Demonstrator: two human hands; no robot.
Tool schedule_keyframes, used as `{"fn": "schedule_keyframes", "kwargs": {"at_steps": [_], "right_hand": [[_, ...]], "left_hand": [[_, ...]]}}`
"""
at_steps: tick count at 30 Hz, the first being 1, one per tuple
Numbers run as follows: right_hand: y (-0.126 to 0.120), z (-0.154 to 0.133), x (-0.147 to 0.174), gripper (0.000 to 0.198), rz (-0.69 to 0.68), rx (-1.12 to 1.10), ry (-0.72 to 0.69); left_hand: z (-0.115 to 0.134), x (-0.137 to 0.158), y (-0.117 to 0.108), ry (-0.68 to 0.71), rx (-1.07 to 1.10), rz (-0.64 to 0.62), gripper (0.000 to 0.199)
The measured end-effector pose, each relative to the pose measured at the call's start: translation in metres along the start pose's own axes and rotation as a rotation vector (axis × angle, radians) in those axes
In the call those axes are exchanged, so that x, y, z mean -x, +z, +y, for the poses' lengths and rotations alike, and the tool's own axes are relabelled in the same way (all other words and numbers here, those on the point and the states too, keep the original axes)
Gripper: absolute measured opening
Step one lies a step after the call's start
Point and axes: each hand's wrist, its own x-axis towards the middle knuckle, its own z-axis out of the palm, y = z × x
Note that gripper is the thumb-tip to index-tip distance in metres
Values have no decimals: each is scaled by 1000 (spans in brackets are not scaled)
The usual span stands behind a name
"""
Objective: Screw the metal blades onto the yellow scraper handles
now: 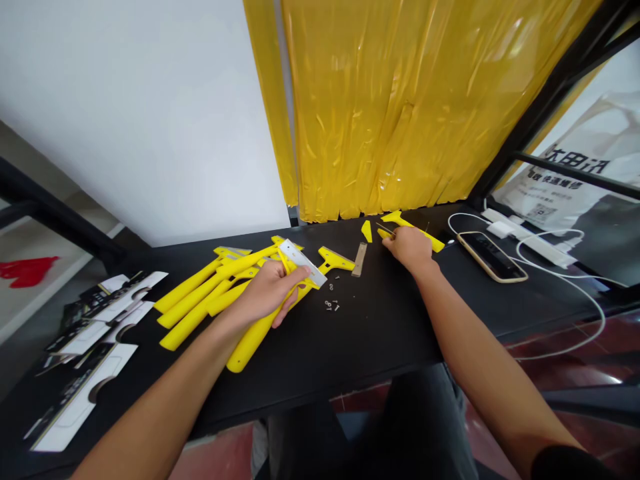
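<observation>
My left hand [267, 293] is closed around a yellow scraper [250, 343], its handle slanting down toward the front edge and a silver metal plate [300, 261] across its head. More yellow scrapers [187, 313] lie in a pile beside that hand. At the back right my right hand [409, 248] reaches down with fingers pinched together. A thin metal shaft [384, 229] and a small yellow piece [383, 234] show at its fingertips; what exactly it grips is partly hidden. Another yellow scraper [436, 243] lies behind this hand.
Small screws [330, 305] lie mid-table near a yellow scraper head [336, 260], a flat metal blade [359, 259] and a yellow cap [367, 231]. Printed cards [85, 393] are at left. At right are a phone [493, 257], white cables [595, 307] and a power strip [530, 240].
</observation>
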Motion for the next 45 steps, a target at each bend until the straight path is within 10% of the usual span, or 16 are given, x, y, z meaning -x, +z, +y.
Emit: {"fn": "schedule_keyframes", "kwargs": {"at_steps": [7, 14, 22, 39, 45], "right_hand": [[-4, -13, 4, 23, 110, -644, -150], [-21, -65, 50, 35, -187, -1133, -492], [-41, -89, 82, 52, -641, -1481, -286], [-24, -96, 86, 32, -641, -1344, -249], [-26, -98, 92, 36, -841, -1504, -132]], "left_hand": [[1, 1, 2, -9, 33, -19, 67], [-6, -2, 5, -55, 73, 3, 62], [-8, -4, 8, -95, 80, -26, 58], [-3, -4, 4, -63, -2, -28, 59], [-3, -5, 3, -52, -31, -40, 60]]}}
